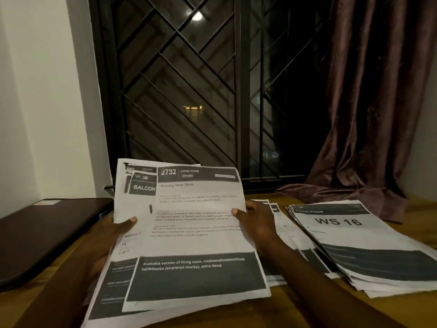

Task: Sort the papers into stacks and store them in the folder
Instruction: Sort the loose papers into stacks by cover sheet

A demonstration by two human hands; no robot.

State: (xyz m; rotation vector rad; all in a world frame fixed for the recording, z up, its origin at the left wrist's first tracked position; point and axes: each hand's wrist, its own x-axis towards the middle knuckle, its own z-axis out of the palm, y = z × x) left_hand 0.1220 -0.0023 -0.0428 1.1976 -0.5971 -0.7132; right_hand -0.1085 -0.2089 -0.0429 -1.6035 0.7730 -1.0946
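I see left hand (118, 227) and right hand (255, 223) pinch white printed sheets (132, 259), mid frame, thumbs on top. Sorting step. Next: top sheet (198, 209) goes on white paper stack (354, 245), lower right. At left, dark flat case (47, 233), maybe folder.

Dim, warm room light at night.
Glare dots the window (197, 16) above the right hand (256, 224); print on the papers (189, 242) is soft.

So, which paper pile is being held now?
The 2732 LIVING ROOM pile: the left grip and the right grip hold its sides. The WS 16 pile and its neighbour lie flat on the table.
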